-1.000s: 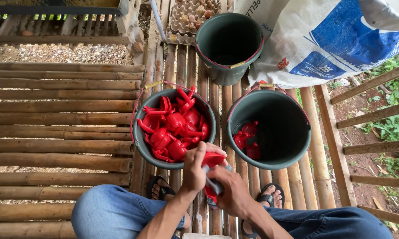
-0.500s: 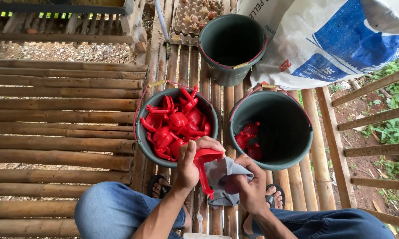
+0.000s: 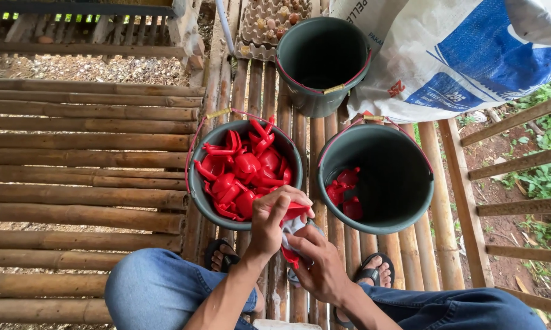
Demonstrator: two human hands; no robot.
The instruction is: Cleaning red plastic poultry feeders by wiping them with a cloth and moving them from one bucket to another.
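Left hand point(image 3: 274, 221) closed over the top of a red plastic piece point(image 3: 295, 212), fingers curled down around it; right hand point(image 3: 315, 264) underneath, gripping a grey cloth point(image 3: 295, 227) bunched against the same piece. Half a second ago the piece stood out long and upright between the hands with the cloth hanging open; now both hands have drawn together, the cloth is wrapped tight, and only a red edge at the top and a red tip below the cloth show. A second ago the hands sat lower, nearer the lap. Reads as wiping in progress, one piece being rubbed down, not yet released. The piece looks glossy, hard, bright red, shape mostly hidden by fingers and cloth. Just ahead of the left hand, a dark green bucket point(image 3: 197, 189) heaped with the same red pieces point(image 3: 242, 171), curved bodies with prongs sticking up. Ahead and to the right of the right hand, a second green bucket point(image 3: 419, 201) holding only a few red pieces point(image 3: 344, 192) against its near wall. Farther ahead, a third bucket point(image 3: 315, 101), nothing seen inside, beside a white and blue sack point(image 3: 446, 55) and an egg tray point(image 3: 269, 24). Bamboo slat floor point(image 3: 74, 159) under everything; sandalled feet point(image 3: 223, 256) below the hands.
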